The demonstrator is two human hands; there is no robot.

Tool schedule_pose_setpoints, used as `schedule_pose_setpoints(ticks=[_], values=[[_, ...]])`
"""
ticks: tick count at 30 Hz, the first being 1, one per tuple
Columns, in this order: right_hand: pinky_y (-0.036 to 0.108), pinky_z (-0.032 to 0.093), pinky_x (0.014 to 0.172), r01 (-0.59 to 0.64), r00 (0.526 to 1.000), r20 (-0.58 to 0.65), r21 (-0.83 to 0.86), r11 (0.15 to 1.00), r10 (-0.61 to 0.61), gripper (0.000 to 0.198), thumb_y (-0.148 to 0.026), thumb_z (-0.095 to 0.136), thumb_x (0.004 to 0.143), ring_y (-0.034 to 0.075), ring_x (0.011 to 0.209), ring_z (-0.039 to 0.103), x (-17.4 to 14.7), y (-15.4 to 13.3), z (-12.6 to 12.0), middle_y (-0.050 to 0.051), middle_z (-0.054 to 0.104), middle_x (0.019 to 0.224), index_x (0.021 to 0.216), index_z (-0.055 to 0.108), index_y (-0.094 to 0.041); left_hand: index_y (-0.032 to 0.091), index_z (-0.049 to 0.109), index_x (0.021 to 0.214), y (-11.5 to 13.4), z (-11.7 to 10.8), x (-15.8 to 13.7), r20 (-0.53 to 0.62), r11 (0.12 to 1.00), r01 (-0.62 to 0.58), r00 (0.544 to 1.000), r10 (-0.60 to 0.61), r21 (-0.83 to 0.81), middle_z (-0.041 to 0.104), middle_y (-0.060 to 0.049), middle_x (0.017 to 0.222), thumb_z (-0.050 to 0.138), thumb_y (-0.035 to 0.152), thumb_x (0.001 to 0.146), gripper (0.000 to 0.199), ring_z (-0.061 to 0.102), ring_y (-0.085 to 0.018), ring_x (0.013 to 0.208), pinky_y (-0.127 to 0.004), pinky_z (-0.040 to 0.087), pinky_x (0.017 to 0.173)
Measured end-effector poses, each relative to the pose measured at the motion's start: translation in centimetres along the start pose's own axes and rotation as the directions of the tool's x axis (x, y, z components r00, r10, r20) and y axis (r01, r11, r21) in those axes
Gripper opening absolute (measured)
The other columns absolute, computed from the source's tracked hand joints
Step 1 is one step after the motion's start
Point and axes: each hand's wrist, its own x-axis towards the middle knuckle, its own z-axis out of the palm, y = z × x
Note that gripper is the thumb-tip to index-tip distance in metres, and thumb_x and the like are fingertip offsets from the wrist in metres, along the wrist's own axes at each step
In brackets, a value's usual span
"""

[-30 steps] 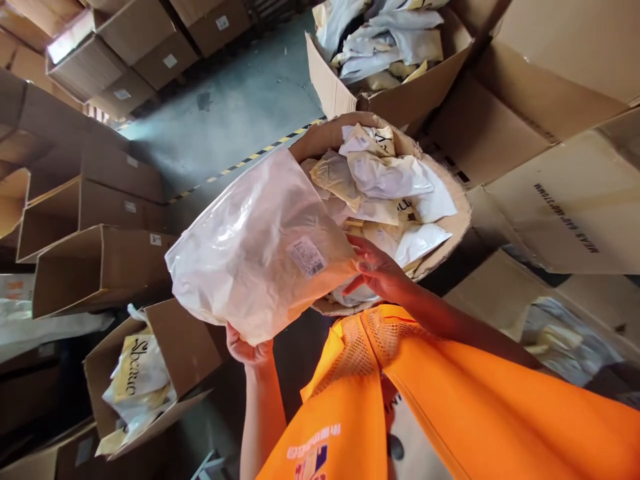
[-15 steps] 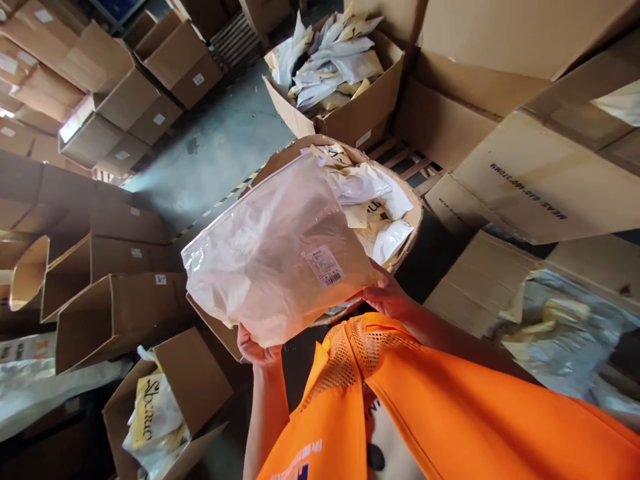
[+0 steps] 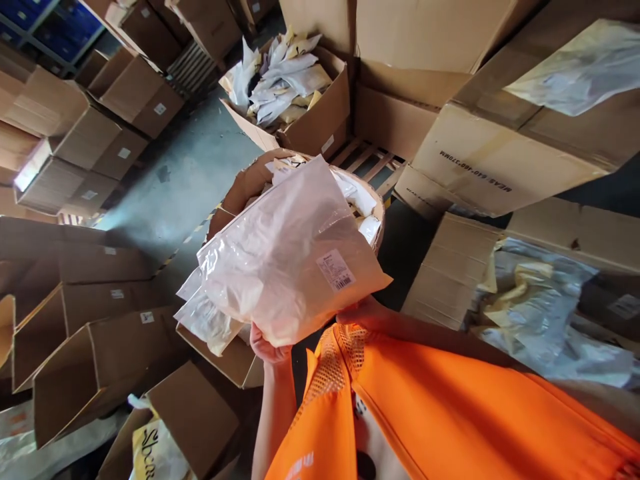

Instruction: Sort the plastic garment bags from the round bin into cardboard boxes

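Observation:
A large, pale, translucent plastic mailing bag (image 3: 280, 253) with a printed barcode label (image 3: 336, 270) is held up in front of my chest. My left hand (image 3: 270, 345) is closed on its lower edge, fingers curled around the plastic. Beneath the bag's lower right part is my right hand (image 3: 364, 313), mostly hidden by the bag and in shadow. Behind and below it stands a round-rimmed carton (image 3: 235, 190) of packed bags, partly covered. More clear bags (image 3: 213, 313) show past the held bag's lower left edge.
An open carton (image 3: 320, 110) full of white and yellow packages stands beyond. On the right are large cartons (image 3: 450, 160) and an open box with crumpled plastic bags (image 3: 540, 307). Open cartons (image 3: 100, 367) line the left. A yellow-black floor line (image 3: 187, 240) crosses the grey floor.
The view has turned to the right, so the surrounding boxes shift left. My right hand has slid further under the bag. Other clear bags now show at its lower left.

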Motion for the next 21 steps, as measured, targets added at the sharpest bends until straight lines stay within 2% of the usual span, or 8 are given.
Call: schedule_pose_setpoints(ticks=[3, 5, 8, 11, 14, 17, 20, 21], values=[[0.046, 0.046, 0.112, 0.024, 0.996, -0.086, 0.080, 0.997, -0.017, 0.036, -0.041, 0.087, 0.065, 0.028, 0.133, 0.058, 0.9, 1.3, -0.6, -0.008, 0.074, 0.119, 0.099, 0.075, -0.042, 0.030, 0.073, 0.102, -0.6, 1.7, 0.0, -0.095, 0.988, 0.098, 0.989, -0.109, -0.116, 0.073, -0.001, 0.125, 0.057, 0.065, 0.086, 0.041, 0.024, -0.025, 0.154, -0.052, 0.026, 0.119], [0.050, 0.050, 0.106, 0.027, 0.988, -0.152, 0.168, 0.985, -0.002, 0.033, -0.060, 0.080, 0.067, 0.029, 0.130, 0.059, 1.9, 2.0, -1.4, -0.010, 0.075, 0.115, 0.092, 0.073, -0.041, 0.033, 0.073, 0.104, -1.2, 3.2, 0.2, -0.085, 0.973, 0.150, 0.982, -0.167, -0.175, 0.071, -0.001, 0.130, 0.069, 0.060, 0.079, 0.037, 0.021, -0.031, 0.155, -0.060, 0.022, 0.120], [0.054, 0.058, 0.094, 0.046, 0.965, -0.264, 0.199, 0.979, 0.008, 0.041, -0.072, 0.070, 0.072, 0.032, 0.123, 0.064, 3.2, 1.6, -3.7, -0.006, 0.077, 0.107, 0.091, 0.069, -0.036, 0.036, 0.072, 0.113, -2.1, 5.2, 0.5, 0.154, 0.957, 0.219, 0.970, -0.190, -0.193, 0.066, -0.003, 0.137, 0.079, 0.058, 0.071, 0.048, 0.034, -0.044, 0.148, -0.076, 0.025, 0.114], [0.052, 0.063, 0.083, 0.177, 0.887, -0.454, 0.171, 0.969, -0.082, 0.044, -0.064, 0.069, 0.077, 0.031, 0.111, 0.069, 3.4, -1.3, -7.0, 0.003, 0.076, 0.106, 0.101, 0.064, -0.028, 0.036, 0.074, 0.109, -3.2, 5.9, 0.6, 0.421, 0.949, 0.294, 0.879, -0.223, -0.111, 0.060, -0.003, 0.145, 0.080, 0.058, 0.071, 0.044, 0.048, -0.048, 0.137, -0.076, 0.037, 0.108], [0.046, 0.065, 0.079, 0.391, 0.746, -0.588, 0.008, 0.920, -0.312, 0.044, -0.057, 0.064, 0.085, 0.029, 0.109, 0.068, 2.8, -7.6, -11.0, 0.008, 0.073, 0.114, 0.112, 0.059, -0.022, 0.037, 0.075, 0.098, -4.1, 5.2, 0.2, 0.433, 0.950, 0.311, 0.861, -0.268, -0.030, 0.057, 0.000, 0.147, 0.078, 0.059, 0.071, 0.034, 0.053, -0.047, 0.134, -0.069, 0.044, 0.106], [0.038, 0.064, 0.086, 0.558, 0.539, -0.609, -0.260, 0.788, -0.582, 0.047, -0.057, 0.054, 0.093, 0.024, 0.119, 0.063, 1.8, -17.6, -15.7, 0.009, 0.070, 0.120, 0.125, 0.055, -0.022, 0.042, 0.074, 0.091, -4.7, 4.0, -0.3, 0.376, 0.954, 0.297, 0.881, -0.287, 0.031, 0.064, 0.006, 0.139, 0.074, 0.066, 0.067, 0.034, 0.056, -0.047, 0.130, -0.065, 0.049, 0.101], [0.028, 0.058, 0.092, 0.556, 0.310, -0.630, -0.488, 0.673, -0.712, 0.054, -0.059, 0.033, 0.103, 0.016, 0.114, 0.063, 0.6, -28.1, -20.9, 0.008, 0.069, 0.117, 0.136, 0.049, -0.020, 0.044, 0.074, 0.090, -5.2, 3.2, -0.8, 0.330, 0.959, 0.275, 0.900, -0.284, 0.076, 0.068, 0.011, 0.132, 0.066, 0.066, 0.072, 0.030, 0.059, -0.045, 0.127, -0.062, 0.050, 0.098], [0.025, 0.055, 0.094, 0.541, 0.272, -0.656, -0.501, 0.676, -0.704, 0.058, -0.057, 0.019, 0.105, 0.011, 0.112, 0.063, 0.3, -30.6, -22.5, 0.008, 0.066, 0.118, 0.141, 0.044, -0.018, 0.043, 0.074, 0.091, -5.3, 2.9, -0.9, 0.313, 0.960, 0.270, 0.907, -0.281, 0.079, 0.068, 0.011, 0.131, 0.063, 0.064, 0.075, 0.029, 0.061, -0.044, 0.125, -0.061, 0.049, 0.098]])
